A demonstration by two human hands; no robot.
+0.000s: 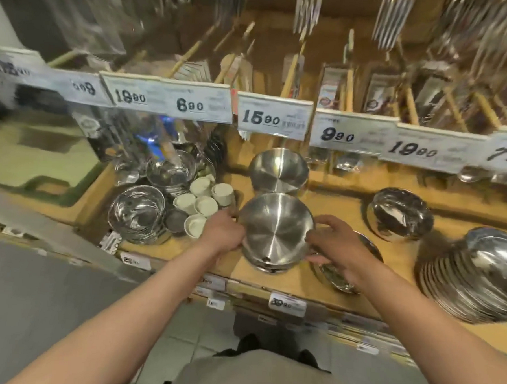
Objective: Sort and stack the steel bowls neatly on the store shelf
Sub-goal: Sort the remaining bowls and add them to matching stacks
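Front steel bowl stack (275, 231): brushed metal, satin sheen, fine radial grain on the upturned bases. Rear steel bowl stack (278, 169) at 12 o'clock of it: same brushed finish. Mirror-polished bowls (399, 212) at 3 o'clock: glossy metal, sharp reflections. Large polished stack (477, 277) further toward 3 o'clock: glossy, ridged rims. Shiny bowls (138, 212) at 9 o'clock: mirror gloss, smooth. Small cups (200, 202) between them: matt, off-white, look ceramic or plastic, cannot tell which. Shelf (340, 202): wood-look board, matt, yellowish. Price tags (274, 116): white paper, seemingly behind glossy clear plastic strips. Floor tiles (173, 355): pale, smooth, slight sheen. Shirt (251, 373): grey matt cloth.
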